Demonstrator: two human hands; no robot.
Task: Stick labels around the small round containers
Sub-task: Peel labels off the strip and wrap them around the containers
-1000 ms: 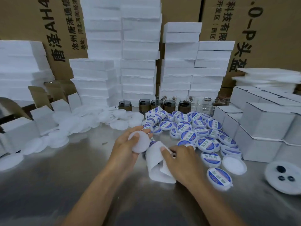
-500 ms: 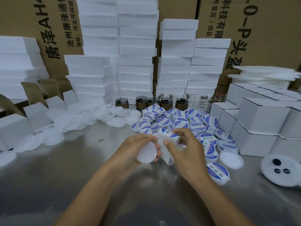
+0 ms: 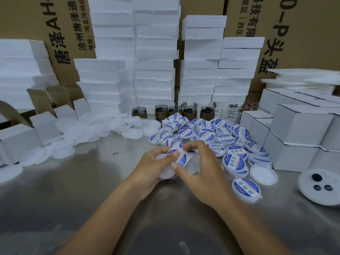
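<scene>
At the middle of the counter (image 3: 73,190), the grip of the left hand (image 3: 152,168) is curled round a small white container (image 3: 166,174), thumb pressed on a blue-and-white label (image 3: 181,159) at its rim. The grip of the right hand (image 3: 202,172) pinches the same label between thumb and forefinger. Labelled containers (image 3: 211,133) heap at 1 o'clock from the hands; blank white discs (image 3: 82,133) spread at 10 o'clock.
</scene>
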